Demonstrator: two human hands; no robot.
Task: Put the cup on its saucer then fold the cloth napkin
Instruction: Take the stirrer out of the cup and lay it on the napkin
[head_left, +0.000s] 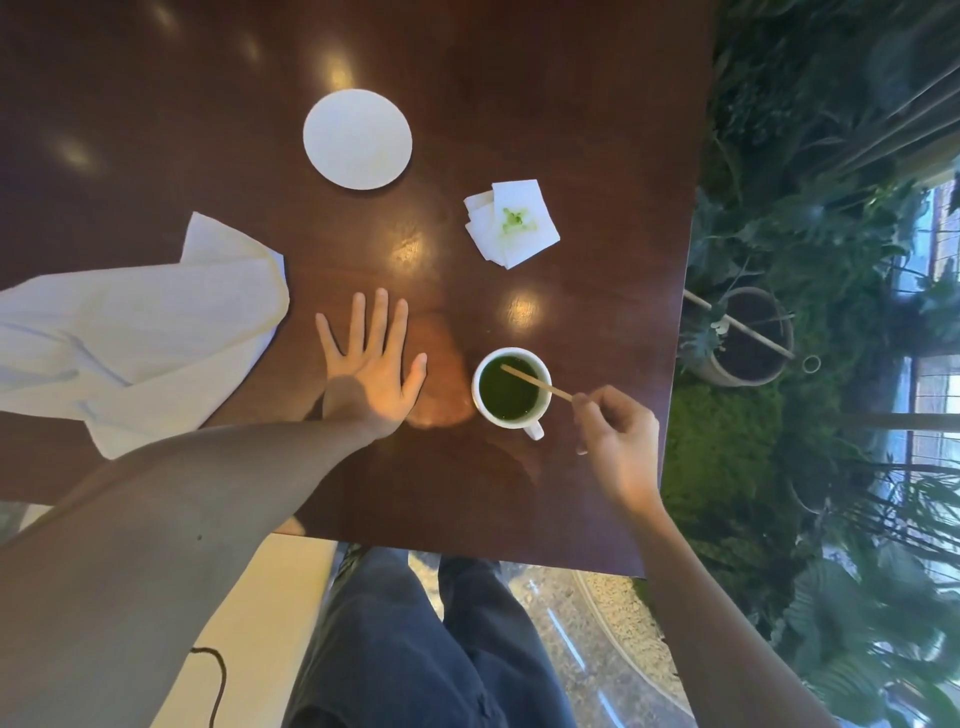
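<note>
A white cup (511, 415) of green drink stands on the dark wooden table (545, 104), near its right front corner, handle toward me. A thin wooden stirrer (535, 382) leans in the cup, and my right hand (618, 436) pinches its outer end. My left hand (371, 364) lies flat on the table left of the cup, fingers spread, holding nothing. The round white saucer (357, 139) sits bare farther back. A crumpled white cloth napkin (135, 332) lies at the left edge.
A small stack of paper napkins (511, 223), the top one stained green, lies behind the cup. The table's right edge (685, 291) borders potted plants below. My dark trousers (415, 649) show under the front edge.
</note>
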